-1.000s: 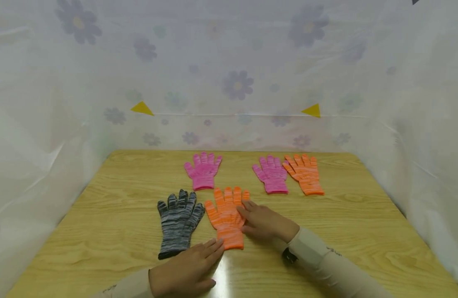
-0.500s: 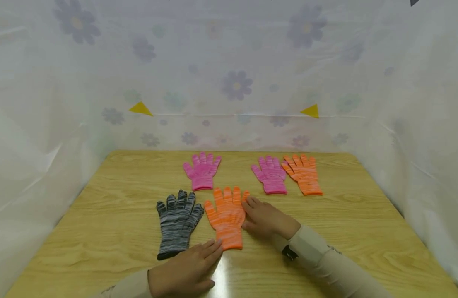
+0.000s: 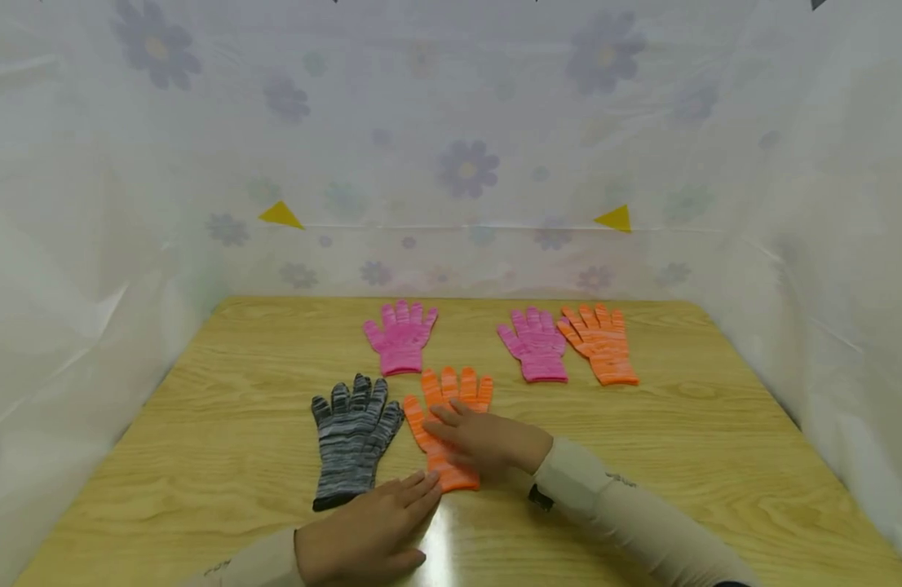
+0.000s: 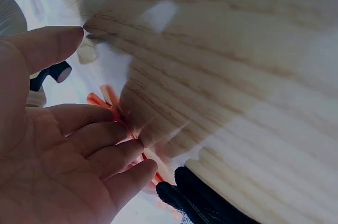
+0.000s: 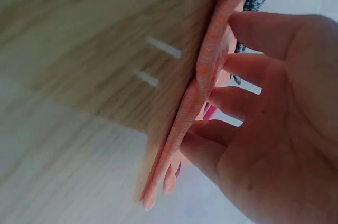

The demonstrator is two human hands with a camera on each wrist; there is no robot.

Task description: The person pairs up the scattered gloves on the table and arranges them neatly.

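Observation:
An orange knitted glove (image 3: pixel 454 477) lies flat with its fingers pointing away, in the middle near the front. My right hand (image 3: pixel 491 440) rests over its palm, fingers extended; in the right wrist view the fingertips touch the orange knit (image 5: pixel 193 102). With straight fingers, my left hand (image 3: pixel 370 530) lies at the glove's lower left corner, fingertips right at the cuff. To the left is a grey and black striped glove (image 3: pixel 351 448), and its dark cuff (image 4: pixel 203 197) shows beside my fingers in the left wrist view.
Farther back lie a pink glove (image 3: pixel 401 338), a second pink glove (image 3: pixel 537 346) and another orange glove (image 3: pixel 601 346) overlapping that one's edge. The wooden table (image 3: pixel 678 456) ends at a flowered sheet (image 3: pixel 466 106) behind and plain sheeting at the sides.
My right hand has moved left from the orange glove's right edge onto its palm. The left hand stays at the cuff, and the gloves lie as before.

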